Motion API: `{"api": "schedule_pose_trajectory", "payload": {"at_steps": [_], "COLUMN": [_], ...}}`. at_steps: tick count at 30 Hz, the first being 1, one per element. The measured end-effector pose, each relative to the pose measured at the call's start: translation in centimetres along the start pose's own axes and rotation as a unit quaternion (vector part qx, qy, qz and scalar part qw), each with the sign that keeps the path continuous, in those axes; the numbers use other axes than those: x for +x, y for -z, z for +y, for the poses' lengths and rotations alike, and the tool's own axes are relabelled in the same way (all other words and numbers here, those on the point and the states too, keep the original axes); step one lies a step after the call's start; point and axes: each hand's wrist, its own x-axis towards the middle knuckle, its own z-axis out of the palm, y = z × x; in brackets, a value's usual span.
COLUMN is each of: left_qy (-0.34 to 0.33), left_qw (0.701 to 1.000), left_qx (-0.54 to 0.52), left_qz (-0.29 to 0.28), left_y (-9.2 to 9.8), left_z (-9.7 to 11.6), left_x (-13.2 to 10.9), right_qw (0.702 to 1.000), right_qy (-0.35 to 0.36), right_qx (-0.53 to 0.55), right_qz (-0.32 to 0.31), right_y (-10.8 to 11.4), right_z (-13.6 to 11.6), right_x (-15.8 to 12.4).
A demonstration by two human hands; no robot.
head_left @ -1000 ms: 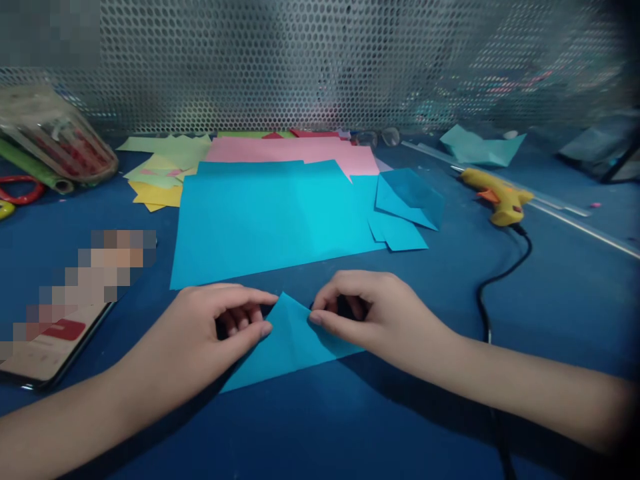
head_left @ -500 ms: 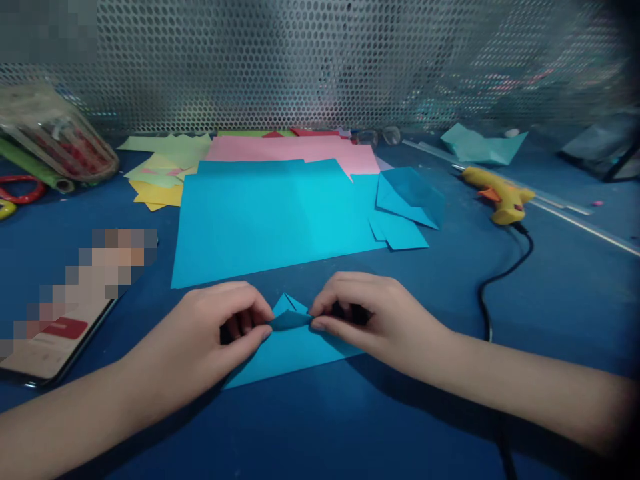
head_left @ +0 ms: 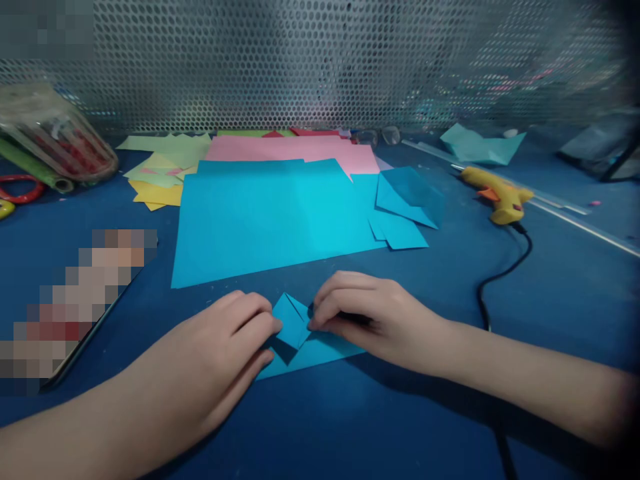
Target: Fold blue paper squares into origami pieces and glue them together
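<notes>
A sheet of blue paper (head_left: 320, 355) lies on the table in front of me, its upper part folded into a small diamond-shaped flap (head_left: 291, 321) with a slit-like crease. My right hand (head_left: 367, 307) pinches the flap's right corner between thumb and fingers. On the opposite side, the fingertips of my left hand (head_left: 227, 353) hold the flap's left edge, with the thumb lower down over the sheet. The flap's lower point is lifted a little and casts a shadow on the paper below. My left hand covers the sheet's left end.
Larger blue sheets (head_left: 250, 220) lie just beyond my hands, with folded blue pieces (head_left: 405, 230) at their right. Pink paper (head_left: 295, 148) is behind. A yellow glue gun (head_left: 505, 193) with a black cord (head_left: 483, 300) is at right, a phone (head_left: 85, 333) at left, a plastic jar (head_left: 65, 133) farther back.
The small flap has come down toward me and opened into a diamond. My left hand has rolled over, its back now more upward and its thumb lower. My right hand has barely moved.
</notes>
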Motion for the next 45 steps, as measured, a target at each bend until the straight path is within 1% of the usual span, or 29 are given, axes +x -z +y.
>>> {"api": "schedule_pose_trajectory", "payload": {"at_steps": [2, 4, 5, 8, 11, 13, 15, 19, 22, 25, 29, 31, 33, 34, 36, 39, 45], "left_qy": [0.022, 0.025, 0.018, -0.042, -0.119, -0.146, -0.158, -0.183, -0.185, -0.194, -0.164, -0.162, -0.183, -0.191, -0.197, -0.191, -0.185], "left_qw": [0.999, 0.998, 0.998, 0.999, 0.987, 0.980, 0.978, 0.974, 0.973, 0.968, 0.974, 0.975, 0.973, 0.971, 0.968, 0.964, 0.966], "left_qx": [-0.027, -0.035, -0.030, 0.024, 0.103, 0.130, 0.131, 0.128, 0.138, 0.154, 0.147, 0.143, 0.142, 0.142, 0.150, 0.170, 0.163], "left_qz": [-0.034, -0.045, -0.042, 0.008, 0.041, 0.036, 0.032, 0.025, 0.028, 0.029, 0.054, 0.044, 0.017, 0.017, 0.029, 0.069, 0.080], "left_y": [0.1, 0.1, 0.1, 0.1, 0.3, 0.5, 0.7, 1.1, 1.1, 0.7, -0.1, -0.2, 0.1, 0.3, 0.6, 0.9, 1.1], "left_z": [0.0, -0.1, -0.1, -0.1, -0.2, -0.3, -0.4, -0.3, -0.2, 0.0, 0.3, 0.4, 0.4, 0.4, 0.5, 0.7, 0.9], "left_x": [0.2, 0.2, 0.2, 0.4, 0.5, 0.4, 0.0, -0.7, -0.9, -0.9, -1.3, -1.2, -1.0, -0.7, -0.2, 0.4, 0.7], "right_qw": [1.000, 1.000, 0.999, 0.997, 0.992, 0.987, 0.982, 0.974, 0.971, 0.967, 0.960, 0.955, 0.949, 0.946, 0.938, 0.927, 0.919], "right_qy": [0.002, 0.011, 0.019, 0.045, 0.077, 0.105, 0.128, 0.147, 0.147, 0.152, 0.166, 0.175, 0.185, 0.189, 0.200, 0.214, 0.234], "right_qx": [0.002, -0.005, -0.013, -0.052, -0.090, -0.109, -0.129, -0.166, -0.179, -0.190, -0.216, -0.232, -0.247, -0.257, -0.279, -0.302, -0.314], "right_qz": [-0.008, -0.020, -0.025, -0.038, -0.051, -0.056, -0.054, -0.052, -0.066, -0.070, -0.064, -0.065, -0.063, -0.060, -0.054, -0.054, -0.053], "right_y": [0.1, 0.3, 0.4, 0.6, 0.7, 0.7, 0.6, 0.5, 0.5, 0.6, 0.6, 0.6, 0.6, 0.5, 0.5, 0.3, 0.4], "right_z": [0.1, 0.1, 0.1, 0.1, 0.0, -0.1, -0.2, -0.3, -0.5, -0.7, -0.7, -0.7, -0.7, -0.8, -0.8, -0.9, -1.2], "right_x": [0.0, -0.1, -0.1, -0.1, 0.0, 0.1, 0.2, 0.1, 0.0, -0.1, -0.1, -0.1, -0.1, -0.2, -0.3, -0.4, -0.2]}}
